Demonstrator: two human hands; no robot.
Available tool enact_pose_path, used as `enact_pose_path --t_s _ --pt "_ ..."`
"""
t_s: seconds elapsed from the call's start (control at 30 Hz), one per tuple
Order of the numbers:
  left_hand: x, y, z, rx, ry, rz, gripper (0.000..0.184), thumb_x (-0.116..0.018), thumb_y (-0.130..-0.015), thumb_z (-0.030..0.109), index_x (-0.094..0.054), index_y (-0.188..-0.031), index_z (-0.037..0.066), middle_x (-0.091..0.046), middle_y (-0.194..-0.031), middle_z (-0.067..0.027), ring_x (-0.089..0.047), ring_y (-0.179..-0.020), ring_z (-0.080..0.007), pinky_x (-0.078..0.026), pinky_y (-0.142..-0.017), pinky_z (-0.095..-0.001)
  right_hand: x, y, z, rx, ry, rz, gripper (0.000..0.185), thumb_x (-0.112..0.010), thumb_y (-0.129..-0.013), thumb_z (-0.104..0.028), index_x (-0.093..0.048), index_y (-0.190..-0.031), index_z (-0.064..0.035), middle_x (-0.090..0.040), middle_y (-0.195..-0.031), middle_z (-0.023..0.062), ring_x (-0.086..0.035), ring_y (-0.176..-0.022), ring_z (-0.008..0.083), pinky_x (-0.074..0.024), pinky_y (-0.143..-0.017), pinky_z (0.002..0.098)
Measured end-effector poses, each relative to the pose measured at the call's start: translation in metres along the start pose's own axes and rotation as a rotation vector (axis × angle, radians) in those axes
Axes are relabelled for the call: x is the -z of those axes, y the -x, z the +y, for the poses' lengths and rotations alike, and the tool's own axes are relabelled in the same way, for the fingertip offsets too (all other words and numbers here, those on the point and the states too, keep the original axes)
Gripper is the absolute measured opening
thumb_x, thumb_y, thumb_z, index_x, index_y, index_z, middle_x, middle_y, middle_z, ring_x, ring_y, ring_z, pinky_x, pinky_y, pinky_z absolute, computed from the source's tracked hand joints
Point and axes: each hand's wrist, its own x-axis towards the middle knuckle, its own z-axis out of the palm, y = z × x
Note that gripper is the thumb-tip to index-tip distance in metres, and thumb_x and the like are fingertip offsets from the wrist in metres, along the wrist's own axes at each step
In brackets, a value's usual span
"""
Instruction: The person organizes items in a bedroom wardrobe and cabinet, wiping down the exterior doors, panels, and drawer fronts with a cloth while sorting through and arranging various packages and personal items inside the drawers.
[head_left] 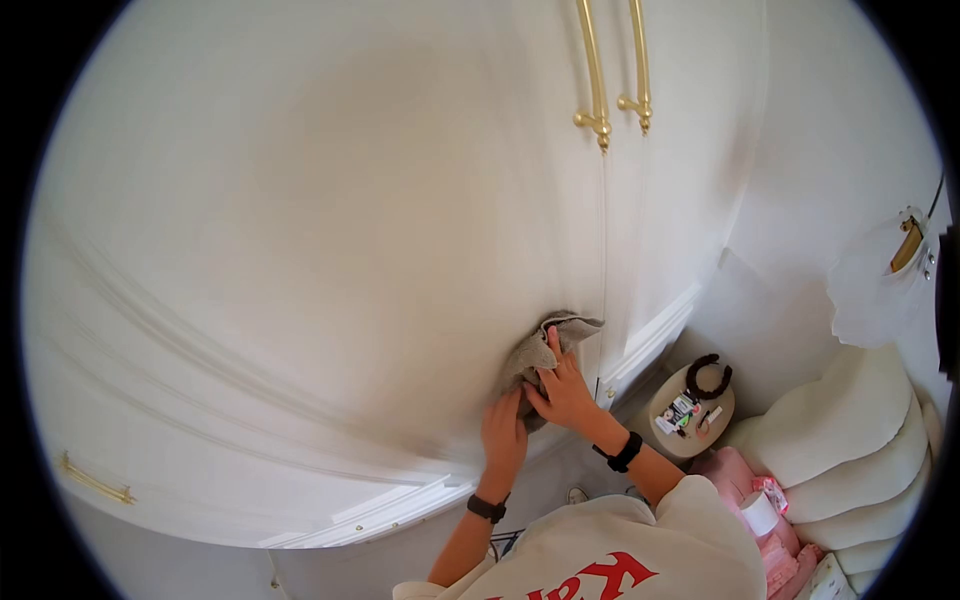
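Note:
A grey-brown cloth (527,355) is bunched against the white cabinet door (380,260), near its lower right edge. My right hand (566,397) holds the cloth and presses it to the door, with one finger stretched along it. Just to the left, my left hand (503,440) has its fingertips at the cloth's lower edge and seems to grip it there. Folds of cloth partly hide the fingertips of both hands. Each wrist carries a black band.
Two long gold handles (597,90) hang above on the doors. At lower right stand a small round table (662,437) holding a dark headband (709,392) and small items, and a cream padded sofa (835,415) with pink things on it. A gold wall lamp (906,246) is at far right.

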Motion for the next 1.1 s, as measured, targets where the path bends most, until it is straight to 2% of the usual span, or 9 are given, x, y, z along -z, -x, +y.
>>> enact_pose_path --t_s 0.3,0.33,0.43,0.67,0.77,0.83,0.97,1.03,1.1 --pt "0.063 -0.034 0.013 -0.197 -0.021 0.326 0.044 -0.053 -0.066 -0.004 -0.057 -0.109 0.007 -0.052 -0.119 -0.0112 -0.05 -0.095 -0.0302 -0.041 -0.081 -0.0388 0.017 -0.124 -0.045 0.241 0.08 0.298 0.029 -0.067 -0.067 -0.016 -0.057 -0.087 0.0018 -0.021 -0.137 0.032 -0.05 -0.094 0.0411 -0.0398 -0.075 0.0454" --pt "0.066 -0.039 0.017 -0.204 -0.02 0.342 0.043 -0.053 -0.066 -0.005 -0.057 -0.108 0.007 -0.052 -0.118 -0.0113 -0.051 -0.092 -0.0295 -0.042 -0.08 -0.0388 0.019 -0.128 -0.047 0.225 0.043 0.301 0.031 -0.066 -0.065 -0.015 -0.058 -0.09 0.0016 -0.026 -0.136 0.0307 -0.05 -0.096 0.0409 -0.0381 -0.08 0.0463" --pt "0.076 -0.048 0.02 -0.177 0.034 0.421 0.042 -0.053 -0.066 -0.006 -0.056 -0.107 0.005 -0.054 -0.116 -0.0117 -0.051 -0.091 -0.0299 -0.042 -0.078 -0.0393 0.021 -0.149 -0.07 0.279 0.097 0.257 0.035 -0.065 -0.063 -0.016 -0.059 -0.093 0.001 -0.031 -0.135 0.0275 -0.049 -0.1 0.041 -0.036 -0.083 0.0477" --pt "0.089 -0.029 0.005 -0.011 0.134 0.352 0.04 -0.053 -0.065 -0.007 -0.055 -0.103 0.003 -0.056 -0.11 -0.0121 -0.051 -0.089 -0.0313 -0.045 -0.074 -0.038 -0.013 -0.146 -0.093 0.292 0.101 0.247 0.033 -0.057 -0.063 -0.019 -0.062 -0.092 -0.005 -0.039 -0.133 0.018 -0.051 -0.096 0.0372 -0.0365 -0.085 0.0481" --pt "0.108 -0.008 -0.009 0.08 0.139 0.362 0.038 -0.053 -0.065 -0.009 -0.054 -0.101 0.003 -0.056 -0.103 -0.0118 -0.051 -0.087 -0.0299 -0.045 -0.068 -0.0352 -0.031 -0.143 -0.119 0.45 0.112 0.179 0.03 -0.058 -0.064 -0.017 -0.059 -0.089 -0.0008 -0.035 -0.132 0.0271 -0.051 -0.096 0.0384 -0.0385 -0.079 0.0447" --pt "0.122 0.003 -0.011 0.159 0.126 0.387 0.035 -0.053 -0.065 -0.011 -0.054 -0.097 0.004 -0.057 -0.09 -0.0114 -0.052 -0.082 -0.0278 -0.045 -0.063 -0.0319 -0.049 -0.134 -0.135 0.455 0.099 0.108 0.032 -0.058 -0.064 -0.017 -0.061 -0.092 -0.0019 -0.039 -0.13 0.0247 -0.052 -0.094 0.0343 -0.0397 -0.078 0.0427" --pt "0.14 0.038 -0.037 0.289 0.154 0.466 0.033 -0.049 -0.072 -0.008 -0.054 -0.103 0.001 -0.054 -0.09 -0.0133 -0.055 -0.075 -0.0245 -0.047 -0.056 -0.0292 -0.077 -0.137 -0.176 0.559 0.068 0.137 0.033 -0.057 -0.064 -0.016 -0.062 -0.092 -0.0008 -0.043 -0.128 0.0233 -0.055 -0.09 0.0282 -0.0413 -0.076 0.0398" --pt "0.156 0.049 -0.041 0.325 0.182 0.493 0.033 -0.049 -0.073 -0.007 -0.054 -0.104 0.001 -0.052 -0.086 -0.0129 -0.056 -0.071 -0.0229 -0.046 -0.054 -0.0282 -0.107 -0.117 -0.182 0.433 -0.014 0.073 0.04 -0.055 -0.067 -0.015 -0.055 -0.103 0.0037 -0.038 -0.129 0.0283 -0.049 -0.101 0.0364 -0.0367 -0.085 0.0448" --pt "0.175 0.053 -0.044 0.334 0.188 0.456 0.032 -0.05 -0.073 -0.007 -0.054 -0.104 0.002 -0.053 -0.089 -0.0127 -0.055 -0.072 -0.0267 -0.046 -0.06 -0.033 -0.122 -0.114 -0.188 0.403 -0.095 0.249 0.047 -0.053 -0.069 -0.014 -0.049 -0.111 0.0059 -0.036 -0.128 0.0318 -0.043 -0.108 0.0418 -0.0322 -0.09 0.0488"
